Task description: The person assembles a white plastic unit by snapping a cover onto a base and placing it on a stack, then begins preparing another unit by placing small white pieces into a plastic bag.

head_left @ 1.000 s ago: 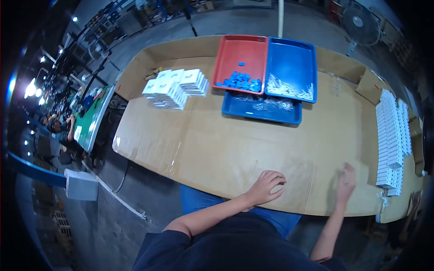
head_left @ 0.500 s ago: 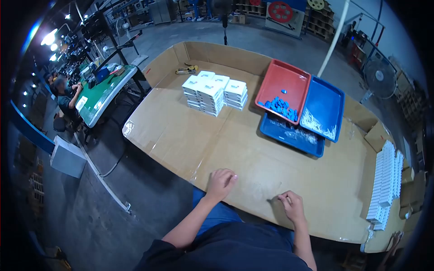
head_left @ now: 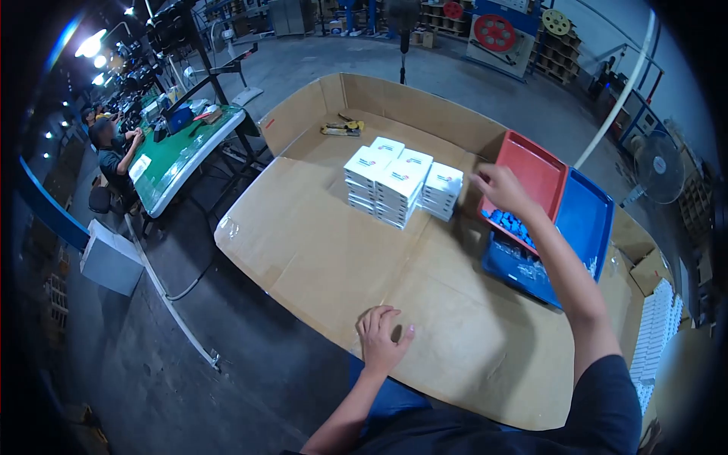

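Note:
My right hand [head_left: 500, 188] is raised over the left rim of the red tray [head_left: 531, 163], just right of the stacked small white boxes [head_left: 402, 173]. Its fingers are curled in, and whether anything sits in them is hidden. Blue small parts [head_left: 509, 224] lie in the tray's near end, partly behind my forearm. My left hand [head_left: 383, 341] rests by the cardboard's front edge, thumb and fingers apart, holding nothing.
A blue tray [head_left: 590, 201] stands right of the red one, and a lower blue tray [head_left: 512, 265] sits in front. Yellow cutters [head_left: 343, 129] lie behind the boxes. White stacked pieces [head_left: 656, 334] line the right side. Another person [head_left: 114, 163] sits at a green table [head_left: 182, 159].
My right hand has moved from the front of the cardboard up and forward to the red tray's left rim. My left hand stays near the front edge, its fingers more spread. The view has shifted.

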Demonstrator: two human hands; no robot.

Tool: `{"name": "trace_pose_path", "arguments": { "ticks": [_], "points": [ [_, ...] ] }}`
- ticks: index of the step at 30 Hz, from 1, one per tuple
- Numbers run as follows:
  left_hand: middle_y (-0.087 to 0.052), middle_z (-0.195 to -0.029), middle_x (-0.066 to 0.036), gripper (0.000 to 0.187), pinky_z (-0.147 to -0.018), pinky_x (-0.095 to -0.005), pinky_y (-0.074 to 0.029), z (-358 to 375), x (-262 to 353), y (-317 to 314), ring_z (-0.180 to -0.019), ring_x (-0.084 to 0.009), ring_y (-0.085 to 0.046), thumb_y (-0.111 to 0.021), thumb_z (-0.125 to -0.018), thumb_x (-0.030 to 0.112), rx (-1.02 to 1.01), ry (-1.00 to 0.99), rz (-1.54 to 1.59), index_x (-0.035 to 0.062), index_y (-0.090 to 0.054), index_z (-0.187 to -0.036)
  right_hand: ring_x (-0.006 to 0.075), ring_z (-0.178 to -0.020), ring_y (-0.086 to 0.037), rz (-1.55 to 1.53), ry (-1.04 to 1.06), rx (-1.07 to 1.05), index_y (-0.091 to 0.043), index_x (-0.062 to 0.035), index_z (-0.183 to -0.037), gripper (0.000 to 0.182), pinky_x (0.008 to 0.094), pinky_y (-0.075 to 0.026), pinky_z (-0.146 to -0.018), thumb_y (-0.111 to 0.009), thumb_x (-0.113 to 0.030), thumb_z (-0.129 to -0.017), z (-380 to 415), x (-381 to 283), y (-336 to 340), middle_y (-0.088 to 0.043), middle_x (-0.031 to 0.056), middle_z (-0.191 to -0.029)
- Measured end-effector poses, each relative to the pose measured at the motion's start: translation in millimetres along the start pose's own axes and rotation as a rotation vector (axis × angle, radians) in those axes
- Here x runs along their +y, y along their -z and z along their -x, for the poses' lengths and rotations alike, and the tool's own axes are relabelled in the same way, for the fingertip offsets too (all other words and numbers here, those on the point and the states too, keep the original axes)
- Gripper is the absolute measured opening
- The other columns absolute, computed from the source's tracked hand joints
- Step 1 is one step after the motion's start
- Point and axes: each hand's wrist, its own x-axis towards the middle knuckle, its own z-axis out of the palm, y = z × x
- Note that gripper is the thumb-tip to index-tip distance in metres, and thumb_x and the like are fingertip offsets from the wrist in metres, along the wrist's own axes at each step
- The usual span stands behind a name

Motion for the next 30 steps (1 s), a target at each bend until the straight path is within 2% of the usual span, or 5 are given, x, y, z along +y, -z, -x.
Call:
{"name": "trace_pose_path", "arguments": {
  "ticks": [8,16,20,26,30],
  "points": [
    [-0.062,-0.119,-0.009,0.039,-0.106,-0.0461,-0.036,-4.8,3.4,4.9,-0.120,-0.0303,-0.055,-0.080,-0.080,0.031,-0.039,0.045,0.024,0.0109,-0.067,-0.111,0.0337,-0.095,-0.073,-0.063,-0.024,-0.213,-0.077,0.0000,-0.107,0.035,0.0416,-0.056,-0.087,-0.069,-0.032,-0.095,-187.0,7.4,-94.7,-0.077,0.0199,-0.102],
    [-0.061,-0.123,-0.011,0.041,-0.108,-0.0475,-0.034,-7.9,4.7,6.4,-0.124,-0.0320,-0.053,-0.079,-0.081,0.037,-0.116,0.059,0.018,0.0106,-0.068,-0.111,0.0340,-0.121,-0.065,-0.123,-0.322,-0.499,-0.069,0.0041,-0.131,0.071,0.0402,-0.050,-0.105,-0.074,-0.054,-0.091,-215.6,0.8,-125.8,-0.068,0.0225,-0.131],
    [-0.061,-0.124,-0.010,0.041,-0.107,-0.0477,-0.034,-9.4,3.1,5.0,-0.124,-0.0304,-0.054,-0.078,-0.082,0.040,-0.118,0.050,0.022,0.0115,-0.069,-0.111,0.0333,-0.124,-0.063,-0.251,-0.372,-0.535,-0.068,0.0039,-0.132,0.077,0.0405,-0.049,-0.107,-0.077,-0.058,-0.087,-216.2,16.8,-130.3,-0.066,0.0232,-0.134],
    [-0.061,-0.124,-0.010,0.040,-0.107,-0.0470,-0.034,-9.5,5.7,4.8,-0.123,-0.0299,-0.054,-0.078,-0.082,0.039,-0.117,0.040,0.008,0.0114,-0.069,-0.110,0.0277,-0.102,-0.068,-0.293,-0.365,-0.417,-0.076,0.0001,-0.117,0.071,0.0390,-0.053,-0.087,-0.082,-0.061,-0.082,-223.9,32.2,-139.5,-0.073,0.0172,-0.113],
    [-0.061,-0.123,-0.010,0.039,-0.107,-0.0464,-0.034,-8.6,8.1,6.2,-0.123,-0.0302,-0.053,-0.079,-0.081,0.036,-0.115,0.030,0.012,0.0105,-0.070,-0.109,0.0209,-0.107,-0.067,-0.542,-0.348,-0.163,-0.073,-0.0014,-0.112,0.046,0.0358,-0.051,-0.093,-0.085,-0.038,-0.086,-217.7,9.9,-119.4,-0.073,0.0100,-0.109]
  ]
}}
